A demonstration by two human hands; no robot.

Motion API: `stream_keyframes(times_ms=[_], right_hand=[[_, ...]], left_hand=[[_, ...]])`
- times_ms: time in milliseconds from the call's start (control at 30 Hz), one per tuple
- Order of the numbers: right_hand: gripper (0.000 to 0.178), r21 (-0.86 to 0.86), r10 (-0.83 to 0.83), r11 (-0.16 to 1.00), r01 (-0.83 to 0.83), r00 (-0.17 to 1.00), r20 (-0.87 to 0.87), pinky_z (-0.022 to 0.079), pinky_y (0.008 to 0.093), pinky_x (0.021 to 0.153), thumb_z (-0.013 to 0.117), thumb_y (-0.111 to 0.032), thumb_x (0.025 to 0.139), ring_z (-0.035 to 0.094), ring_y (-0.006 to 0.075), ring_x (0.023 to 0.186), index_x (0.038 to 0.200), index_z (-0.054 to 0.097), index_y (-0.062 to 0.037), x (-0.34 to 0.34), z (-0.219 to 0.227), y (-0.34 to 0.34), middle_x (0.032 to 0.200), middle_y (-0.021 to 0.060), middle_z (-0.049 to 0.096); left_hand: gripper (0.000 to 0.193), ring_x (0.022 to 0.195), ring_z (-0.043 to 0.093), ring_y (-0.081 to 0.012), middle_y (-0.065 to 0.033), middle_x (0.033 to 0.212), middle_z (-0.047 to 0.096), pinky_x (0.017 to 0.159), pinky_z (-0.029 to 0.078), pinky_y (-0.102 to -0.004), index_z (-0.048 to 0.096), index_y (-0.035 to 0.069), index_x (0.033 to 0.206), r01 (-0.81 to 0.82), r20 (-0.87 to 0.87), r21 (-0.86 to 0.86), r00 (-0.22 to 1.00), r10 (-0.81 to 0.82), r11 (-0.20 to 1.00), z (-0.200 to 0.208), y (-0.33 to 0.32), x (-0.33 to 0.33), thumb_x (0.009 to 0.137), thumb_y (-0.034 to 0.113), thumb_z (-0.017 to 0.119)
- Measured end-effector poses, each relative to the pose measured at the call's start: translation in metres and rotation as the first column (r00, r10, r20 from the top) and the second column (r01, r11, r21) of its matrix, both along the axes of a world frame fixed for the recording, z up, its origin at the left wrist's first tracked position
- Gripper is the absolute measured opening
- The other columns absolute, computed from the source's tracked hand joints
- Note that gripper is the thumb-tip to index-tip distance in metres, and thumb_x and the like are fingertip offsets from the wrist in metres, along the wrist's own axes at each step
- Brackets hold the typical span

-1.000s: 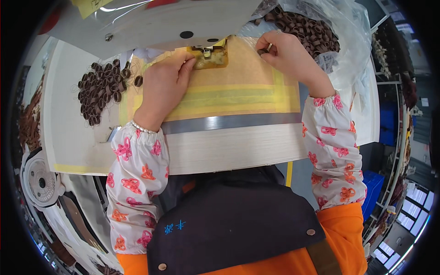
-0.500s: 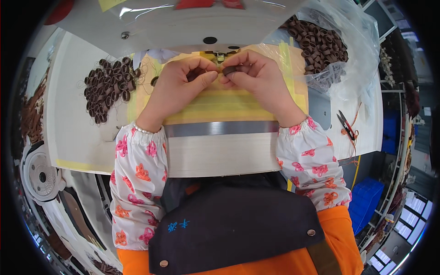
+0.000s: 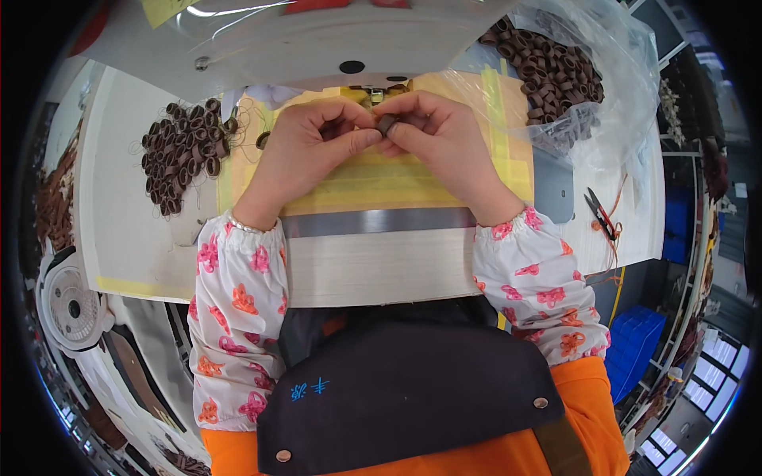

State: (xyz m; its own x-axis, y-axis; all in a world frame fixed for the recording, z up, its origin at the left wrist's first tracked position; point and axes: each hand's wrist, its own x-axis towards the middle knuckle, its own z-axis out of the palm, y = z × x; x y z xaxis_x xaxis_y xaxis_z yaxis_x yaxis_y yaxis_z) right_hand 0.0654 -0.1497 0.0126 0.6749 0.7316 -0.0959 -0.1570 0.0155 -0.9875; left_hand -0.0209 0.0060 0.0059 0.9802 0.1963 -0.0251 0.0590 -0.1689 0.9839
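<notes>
A small brown loop of strap (image 3: 386,124) is pinched between the thumb and fingers of my right hand (image 3: 436,135), just in front of the sewing machine's presser foot (image 3: 377,96). From the other side, my left hand (image 3: 321,143) meets it with thumb and fingers closed at the loop's left edge. The fingertips partly cover the loop. Both hands hover above the yellow-taped work surface (image 3: 357,186). One more dark loop (image 3: 263,140) lies beside my left wrist.
A pile of brown loops with loose threads (image 3: 184,155) lies on the left. More brown loops (image 3: 556,75) fill a clear plastic bag (image 3: 627,55) at the far right. Thread snips (image 3: 601,214) rest on the right. The machine's pale body (image 3: 302,47) spans the far side.
The loop has turned between my fingertips and sits slightly further left. My left fingertips have come up against it. The view has shifted a little.
</notes>
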Motion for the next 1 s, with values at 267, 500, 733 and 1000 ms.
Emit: stream_keyframes(times_ms=[267, 500, 733, 1000], right_hand=[[0.020, -0.308, 0.056, 0.950, -0.044, 0.998, 0.031, 0.046, 0.0205, 0.051, 0.054, -0.002, 0.077, 0.057, 0.0091, 0.058, 0.097, 0.050, 0.0018, 0.003, 0.015, 0.005, 0.068, 0.0042, 0.057], [0.017, -0.183, 0.045, 0.983, -0.026, 0.994, 0.099, 0.048, 0.0223, 0.053, 0.055, 0.000, 0.078, 0.058, 0.0095, 0.061, 0.094, 0.049, 0.0001, -0.002, 0.004, 0.001, 0.073, 0.0039, 0.057], [0.016, 0.015, -0.059, 0.996, 0.084, 0.559, 0.827, 0.048, 0.0276, 0.056, 0.060, -0.001, 0.070, 0.061, 0.0171, 0.064, 0.084, 0.053, -0.0012, -0.003, -0.012, 0.004, 0.072, 0.0095, 0.060], [0.016, -0.127, -0.058, 0.978, 0.167, 0.799, 0.598, 0.049, 0.0233, 0.059, 0.065, -0.004, 0.073, 0.059, 0.0107, 0.064, 0.085, 0.057, 0.0009, 0.008, -0.012, 0.007, 0.075, 0.0060, 0.062]], left_hand=[[0.023, 0.059, 0.048, -0.0045, 0.0008, 0.068, 0.057, 0.055, 0.039, -0.0188, 0.061, 0.001, 0.094, -0.005, 0.039, 0.395, 0.999, -0.012, 0.919, 0.007, -0.011, -0.001, 0.073, 0.008, 0.068], [0.022, 0.053, 0.050, -0.0113, -0.0073, 0.062, 0.058, 0.052, 0.041, -0.0246, 0.063, 0.002, 0.091, -0.071, 0.102, 0.433, 0.994, 0.030, 0.899, 0.001, -0.013, -0.001, 0.073, 0.015, 0.068], [0.023, 0.056, 0.049, -0.0063, -0.0015, 0.063, 0.059, 0.052, 0.040, -0.0216, 0.064, -0.001, 0.085, -0.050, -0.029, 0.149, 0.998, 0.055, 0.988, -0.001, 0.001, 0.003, 0.076, 0.020, 0.067], [0.021, 0.056, 0.056, -0.0120, -0.0056, 0.066, 0.063, 0.054, 0.043, -0.0246, 0.065, 0.002, 0.083, -0.189, 0.110, 0.372, 0.981, 0.158, 0.909, -0.007, -0.007, 0.006, 0.074, 0.022, 0.067]])
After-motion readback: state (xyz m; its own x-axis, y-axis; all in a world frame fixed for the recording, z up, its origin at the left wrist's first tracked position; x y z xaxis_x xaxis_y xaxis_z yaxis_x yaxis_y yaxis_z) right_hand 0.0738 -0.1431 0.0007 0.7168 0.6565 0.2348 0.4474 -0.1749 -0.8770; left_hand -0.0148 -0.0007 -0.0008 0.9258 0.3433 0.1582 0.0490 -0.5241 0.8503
